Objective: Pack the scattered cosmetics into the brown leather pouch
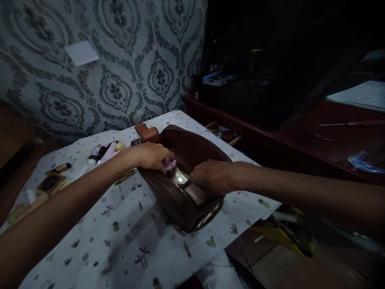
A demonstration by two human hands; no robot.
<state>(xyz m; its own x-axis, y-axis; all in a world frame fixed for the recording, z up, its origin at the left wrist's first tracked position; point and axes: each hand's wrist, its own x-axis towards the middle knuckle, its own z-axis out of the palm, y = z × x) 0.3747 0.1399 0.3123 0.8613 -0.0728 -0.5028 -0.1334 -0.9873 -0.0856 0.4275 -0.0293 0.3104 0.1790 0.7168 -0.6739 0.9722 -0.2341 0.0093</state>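
A brown zip-up toiletry bag (186, 214) lies open on a patterned white tablecloth (120, 237). My left hand (152, 155) reaches over its left rim, fingers curled around a small shiny pink item (169, 164) at the mouth of the bag. My right hand (212, 176) is inside the bag on the right, its fingers bent and their tips hidden. Beside those fingers shows a shiny gold piece (179, 177), with a paler tan part (195, 194) below it. Whether the right hand grips anything is hidden.
Left of the bag lie small cosmetics, among them a gold-and-black tube (58, 168), a dark round compact (49, 182) and a pink tube (110, 152). A dark red desk (303, 140) stands at the right, with papers (361, 95) on it. An open drawer (236, 139) is behind the bag.
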